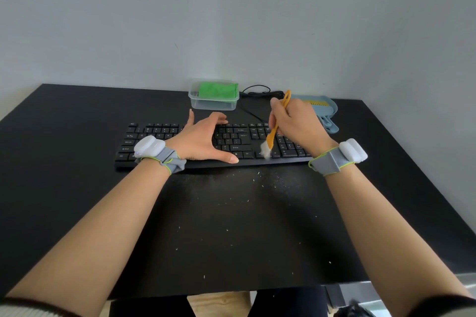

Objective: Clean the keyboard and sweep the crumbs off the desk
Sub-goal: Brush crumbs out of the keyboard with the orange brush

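A black keyboard (154,136) lies across the black desk (64,136). My left hand (203,140) rests on the keyboard's middle, thumb along the front edge and fingers reaching over the far edge. My right hand (293,121) grips an orange-handled brush (277,123) whose white bristles touch the keys near the arrow cluster. Pale crumbs (247,201) and fine dust are scattered over the desk in front of the keyboard.
A clear plastic box (213,104) holding a green cloth (217,90) stands behind the keyboard. A blue dustpan (327,113) lies at the back right, partly behind my right hand. The keyboard's black cable (253,96) curls near the wall. The desk's front edge is near my body.
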Available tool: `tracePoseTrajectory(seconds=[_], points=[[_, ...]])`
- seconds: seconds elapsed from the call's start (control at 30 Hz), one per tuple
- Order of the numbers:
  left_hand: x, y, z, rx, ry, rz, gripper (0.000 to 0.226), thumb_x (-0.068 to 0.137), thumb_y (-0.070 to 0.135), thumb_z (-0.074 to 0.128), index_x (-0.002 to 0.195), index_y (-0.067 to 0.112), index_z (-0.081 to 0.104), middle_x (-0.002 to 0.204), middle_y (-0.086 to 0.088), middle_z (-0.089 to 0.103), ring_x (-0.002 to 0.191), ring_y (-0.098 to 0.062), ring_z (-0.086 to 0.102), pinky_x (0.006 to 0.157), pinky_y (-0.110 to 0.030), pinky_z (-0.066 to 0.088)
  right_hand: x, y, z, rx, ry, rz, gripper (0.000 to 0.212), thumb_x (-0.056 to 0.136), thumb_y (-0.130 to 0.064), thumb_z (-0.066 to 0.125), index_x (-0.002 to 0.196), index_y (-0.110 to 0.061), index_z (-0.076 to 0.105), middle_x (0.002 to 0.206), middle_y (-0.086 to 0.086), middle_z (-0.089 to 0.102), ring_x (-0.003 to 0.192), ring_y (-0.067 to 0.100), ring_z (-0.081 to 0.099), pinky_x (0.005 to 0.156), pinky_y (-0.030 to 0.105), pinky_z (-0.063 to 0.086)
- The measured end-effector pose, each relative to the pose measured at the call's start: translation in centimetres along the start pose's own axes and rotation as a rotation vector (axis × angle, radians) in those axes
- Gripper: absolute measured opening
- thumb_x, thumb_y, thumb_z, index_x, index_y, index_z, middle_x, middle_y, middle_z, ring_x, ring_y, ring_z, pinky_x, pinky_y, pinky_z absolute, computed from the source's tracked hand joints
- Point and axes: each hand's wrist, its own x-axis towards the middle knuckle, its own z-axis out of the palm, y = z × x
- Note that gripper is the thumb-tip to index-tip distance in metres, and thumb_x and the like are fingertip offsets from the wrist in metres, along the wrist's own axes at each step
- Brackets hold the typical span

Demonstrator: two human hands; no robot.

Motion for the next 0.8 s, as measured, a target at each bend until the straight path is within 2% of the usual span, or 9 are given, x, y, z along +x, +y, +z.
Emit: tracePoseTrajectory(seconds=[0.1,0.17,0.23,0.3,0.43,0.5,0.57,0.67,0.8], points=[[0.0,0.0,0.0,-0.002,-0.011,-0.005,0.117,0.061,0.075,0.074,0.149,0.018,0.021,0.153,0.008,0.039,0.143,-0.013,0.033,0.117,-0.055,-0.018,0.7,-0.4,0.2,0.055,0.062,0.047,0.056,0.104,-0.031,0.039,0.059,-0.014,0.068,0.042,-0.004,0.056,0.042,0.004,0.053,0.051,0.011,0.042],[0.1,0.0,0.0,0.0,-0.018,-0.004,0.117,0.062,0.075,0.073,0.149,0.018,0.02,0.153,0.008,0.039,0.143,-0.014,0.033,0.117,-0.056,-0.019,1.4,-0.7,0.9,0.128,0.134,0.032,0.051,0.105,-0.036,0.041,0.068,-0.014,0.068,0.054,0.001,0.064,0.049,0.005,0.058,0.062,0.018,0.052],[0.1,0.1,-0.1,0.009,-0.018,-0.007,0.118,0.061,0.076,0.073,0.149,0.018,0.021,0.153,0.008,0.039,0.143,-0.013,0.033,0.117,-0.056,-0.019,1.8,-0.9,1.9,0.141,0.106,0.018,0.045,0.104,-0.039,0.043,0.075,-0.014,0.067,0.062,0.001,0.069,0.057,0.008,0.063,0.073,0.035,0.059],[0.1,0.0,-0.1,0.014,-0.018,-0.009,0.118,0.061,0.078,0.072,0.149,0.019,0.021,0.153,0.008,0.04,0.143,-0.013,0.034,0.116,-0.056,-0.019,1.8,-1.0,2.7,0.056,0.025,0.025,0.047,0.103,-0.042,0.042,0.074,-0.016,0.068,0.06,-0.001,0.067,0.061,0.013,0.065,0.078,0.041,0.058],[0.1,-0.1,0.0,0.027,-0.013,-0.007,0.118,0.06,0.08,0.071,0.149,0.02,0.022,0.152,0.009,0.041,0.142,-0.012,0.035,0.116,-0.055,-0.02,1.7,-1.6,1.7,-0.013,-0.085,0.083,0.058,0.101,-0.035,0.037,0.059,-0.013,0.07,0.04,-0.007,0.057,0.047,0.012,0.058,0.064,0.028,0.05],[0.1,-0.1,0.0,0.034,-0.015,-0.008,0.118,0.06,0.08,0.07,0.149,0.02,0.022,0.152,0.009,0.041,0.142,-0.012,0.036,0.116,-0.055,-0.02,1.6,-1.7,1.5,0.002,-0.057,0.059,0.057,0.101,-0.032,0.037,0.059,-0.011,0.071,0.04,-0.009,0.057,0.043,0.009,0.056,0.06,0.024,0.047],[0.1,0.0,0.0,0.038,-0.009,-0.005,0.117,0.061,0.079,0.07,0.149,0.019,0.021,0.152,0.009,0.041,0.142,-0.013,0.035,0.116,-0.055,-0.02,1.3,-1.5,1.6,-0.006,-0.007,0.008,0.058,0.103,-0.033,0.036,0.061,-0.013,0.07,0.042,-0.011,0.059,0.047,0.008,0.059,0.063,0.024,0.048],[0.0,0.0,-0.1,0.029,-0.007,-0.002,0.117,0.061,0.078,0.071,0.149,0.019,0.021,0.152,0.009,0.041,0.142,-0.012,0.035,0.116,-0.055,-0.02,1.0,-1.4,1.6,-0.053,-0.055,0.01,0.06,0.103,-0.033,0.036,0.057,-0.015,0.069,0.041,-0.016,0.057,0.047,0.004,0.057,0.061,0.022,0.046],[0.0,-0.1,-0.2,0.031,-0.009,-0.003,0.117,0.061,0.078,0.072,0.149,0.019,0.022,0.152,0.008,0.041,0.142,-0.012,0.035,0.116,-0.055,-0.02,0.6,-1.3,1.2,-0.005,-0.016,-0.025,0.058,0.105,-0.035,0.038,0.058,-0.018,0.067,0.041,-0.007,0.056,0.042,0.003,0.054,0.052,0.014,0.044]])
